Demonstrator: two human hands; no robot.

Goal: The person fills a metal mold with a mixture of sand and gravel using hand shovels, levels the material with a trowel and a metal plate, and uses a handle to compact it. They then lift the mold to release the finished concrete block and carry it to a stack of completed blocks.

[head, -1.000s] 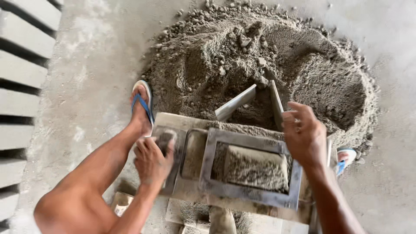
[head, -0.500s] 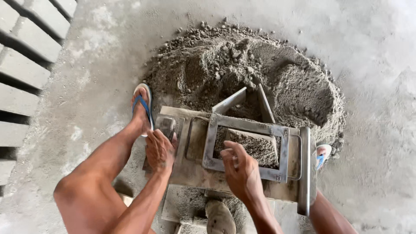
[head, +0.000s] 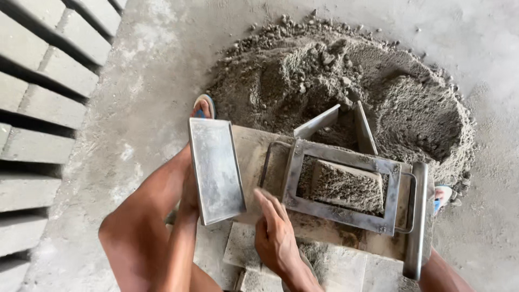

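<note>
The metal block mould (head: 341,186), a rectangular steel frame packed with damp grey mix, sits on a wooden board (head: 250,157) at the near edge of the heap of sand-cement mix (head: 346,81).

The left hand (head: 189,189) is left of the mould and mostly hidden behind a flat rectangular metal plate (head: 216,170). It holds this plate tilted up on edge beside the mould's left side; the grip itself is out of sight, so how the fingers close on it cannot be told.

The right hand (head: 275,232) lies just in front of the mould's near left corner, fingers straight and close together, flat, with the fingertips (head: 263,197) touching the board by the frame's corner. It holds nothing.

A long metal handle bar (head: 416,221) runs along the mould's right side. Behind the mould, two slanted flat boards (head: 338,121) stick out of the heap.

A foot in a blue sandal (head: 203,108) rests on the concrete floor (head: 146,81) beyond the plate, left of the mould; another sandal tip (head: 441,196) shows right of the mould. Far left of the mould, rows of finished grey concrete blocks (head: 38,92) lie on the floor.
</note>
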